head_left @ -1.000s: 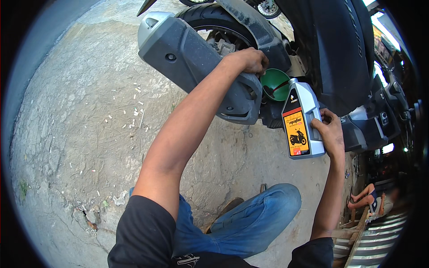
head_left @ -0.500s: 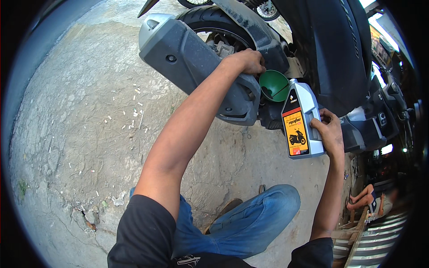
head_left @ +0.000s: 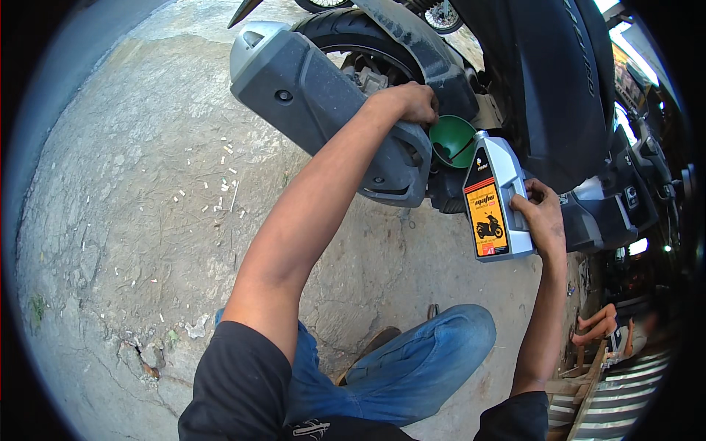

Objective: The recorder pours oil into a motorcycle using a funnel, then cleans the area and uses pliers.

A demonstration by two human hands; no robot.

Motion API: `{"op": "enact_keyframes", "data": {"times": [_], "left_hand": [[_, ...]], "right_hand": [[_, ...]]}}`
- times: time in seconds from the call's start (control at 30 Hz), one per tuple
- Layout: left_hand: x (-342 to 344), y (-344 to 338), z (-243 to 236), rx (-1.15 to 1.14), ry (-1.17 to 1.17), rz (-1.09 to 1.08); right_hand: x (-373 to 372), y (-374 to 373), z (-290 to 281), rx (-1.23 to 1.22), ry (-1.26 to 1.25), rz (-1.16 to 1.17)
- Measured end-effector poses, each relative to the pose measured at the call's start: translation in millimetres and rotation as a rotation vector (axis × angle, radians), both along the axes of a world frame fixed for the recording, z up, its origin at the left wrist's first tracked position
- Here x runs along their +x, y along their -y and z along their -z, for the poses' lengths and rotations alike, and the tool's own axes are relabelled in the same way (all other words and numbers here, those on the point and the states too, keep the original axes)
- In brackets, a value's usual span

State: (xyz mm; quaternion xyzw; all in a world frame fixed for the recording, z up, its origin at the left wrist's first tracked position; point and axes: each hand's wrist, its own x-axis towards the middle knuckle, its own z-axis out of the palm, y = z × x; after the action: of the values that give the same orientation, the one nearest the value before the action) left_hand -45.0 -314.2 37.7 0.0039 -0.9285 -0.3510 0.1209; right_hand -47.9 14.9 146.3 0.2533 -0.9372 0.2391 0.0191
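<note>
My right hand (head_left: 543, 214) grips a silver oil bottle (head_left: 518, 198) with a yellow and black label by its side handle. The bottle leans so its neck lies at the rim of a green funnel (head_left: 459, 131). A thin dark streak runs from the bottle's mouth into the funnel. My left hand (head_left: 416, 103) reaches over the grey exhaust cover (head_left: 294, 110) of a scooter, its fingers closed at the funnel's upper left rim; the fingertips are partly hidden. The funnel's lower end is out of sight among the scooter's parts.
The scooter's rear wheel (head_left: 353, 33) and black seat (head_left: 562, 88) stand at the far side. Small white scraps (head_left: 224, 186) litter the cracked concrete (head_left: 132, 206). Another person's legs (head_left: 599, 323) show at the right, near a wooden bench (head_left: 581, 389).
Both hands, the bottle and the funnel hold nearly the same places. The view has shifted very slightly.
</note>
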Motion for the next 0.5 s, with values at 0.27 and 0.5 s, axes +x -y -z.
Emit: {"op": "enact_keyframes", "data": {"times": [0.27,0.5], "left_hand": [[-0.7,-1.1,-2.4,0.029,0.065,0.008],[1.8,-2.3,-3.2,0.004,0.096,0.001]], "right_hand": [[-3.1,-1.7,2.1,-0.033,0.019,-0.029],[-4.9,-3.2,1.7,-0.018,0.012,-0.013]]}}
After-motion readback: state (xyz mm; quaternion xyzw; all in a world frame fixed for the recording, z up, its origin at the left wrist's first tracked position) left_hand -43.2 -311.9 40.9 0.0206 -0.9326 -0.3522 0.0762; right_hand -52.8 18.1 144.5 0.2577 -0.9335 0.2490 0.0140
